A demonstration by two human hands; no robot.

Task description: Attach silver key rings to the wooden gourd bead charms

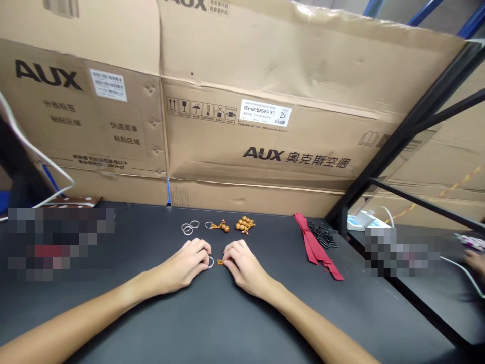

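My left hand [192, 262] pinches a silver metal ring [211, 262] just above the dark table. Facing it, my right hand [242, 263] is closed on an orange cord loop [220, 262], whose tip points at the ring across a small gap. Whatever hangs from that cord is hidden behind my right fingers. Beyond my hands lie several loose key rings [187, 229] and one ring joined by orange cord to a wooden bead charm [226, 228]. A pile of more wooden bead charms [245, 223] sits to the right of that.
Red ribbon strips [316, 247] lie at the right beside a heap of black plastic clips [325, 235]. Tall cardboard [261, 172] walls the table's far side. A black metal frame [364, 187] slants along the right; another person's hand [476, 262] shows at the far right edge.
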